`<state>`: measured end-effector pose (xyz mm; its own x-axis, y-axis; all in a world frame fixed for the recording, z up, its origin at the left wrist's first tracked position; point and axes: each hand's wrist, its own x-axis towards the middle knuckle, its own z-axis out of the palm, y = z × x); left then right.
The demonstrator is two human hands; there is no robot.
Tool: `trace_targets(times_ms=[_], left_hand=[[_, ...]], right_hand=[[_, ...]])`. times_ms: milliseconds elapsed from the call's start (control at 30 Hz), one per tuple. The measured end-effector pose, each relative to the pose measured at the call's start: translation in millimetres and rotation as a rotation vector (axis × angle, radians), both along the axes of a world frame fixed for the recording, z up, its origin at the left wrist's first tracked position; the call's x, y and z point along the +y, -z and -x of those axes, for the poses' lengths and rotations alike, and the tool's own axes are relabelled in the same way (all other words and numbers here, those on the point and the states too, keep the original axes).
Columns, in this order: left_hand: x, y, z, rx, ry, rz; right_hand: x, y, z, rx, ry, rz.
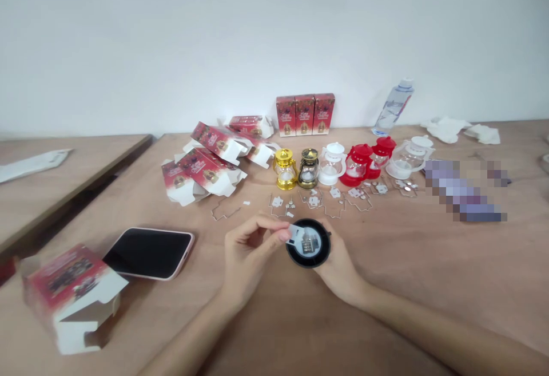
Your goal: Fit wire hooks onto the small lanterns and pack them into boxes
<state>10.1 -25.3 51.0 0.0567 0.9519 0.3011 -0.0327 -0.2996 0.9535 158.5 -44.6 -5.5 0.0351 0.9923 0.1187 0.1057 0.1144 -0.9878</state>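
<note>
My right hand (341, 273) is wrapped around a small black lantern (326, 250), its round underside turned up toward me. Inside the black rim sits a pale disc with a silvery metal part in an open recess. Between thumb and forefinger, my left hand (249, 250) pinches a small white cover (295, 234) at the left of the recess, overlapping the rim. The right fingers are mostly hidden behind the lantern. Beyond my hands stand a gold lantern (285, 170), a bronze lantern (308, 169), white lanterns (331, 164) and red lanterns (355, 165).
Bent wire pieces (334, 210) and small white parts lie before the lanterns. Opened red boxes (210, 170) are heaped left; three closed boxes (304, 115) stand behind. A phone (150, 253) and another opened box (77, 290) lie nearer left. A bottle (392, 110) stands back right.
</note>
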Motion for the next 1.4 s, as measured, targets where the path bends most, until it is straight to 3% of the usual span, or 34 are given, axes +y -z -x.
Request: trace_targets(times_ms=[600,1400], left_hand=[[-3.1,-0.8,0.2,0.083,-0.012,-0.116],[-0.8,1.0,0.9,0.068,0.025,-0.12]], right_hand=[[0.1,-0.8,-0.3,-0.003,-0.007,-0.016],[-0.2,-0.4,-1.3,-0.04,0.004,-0.014]])
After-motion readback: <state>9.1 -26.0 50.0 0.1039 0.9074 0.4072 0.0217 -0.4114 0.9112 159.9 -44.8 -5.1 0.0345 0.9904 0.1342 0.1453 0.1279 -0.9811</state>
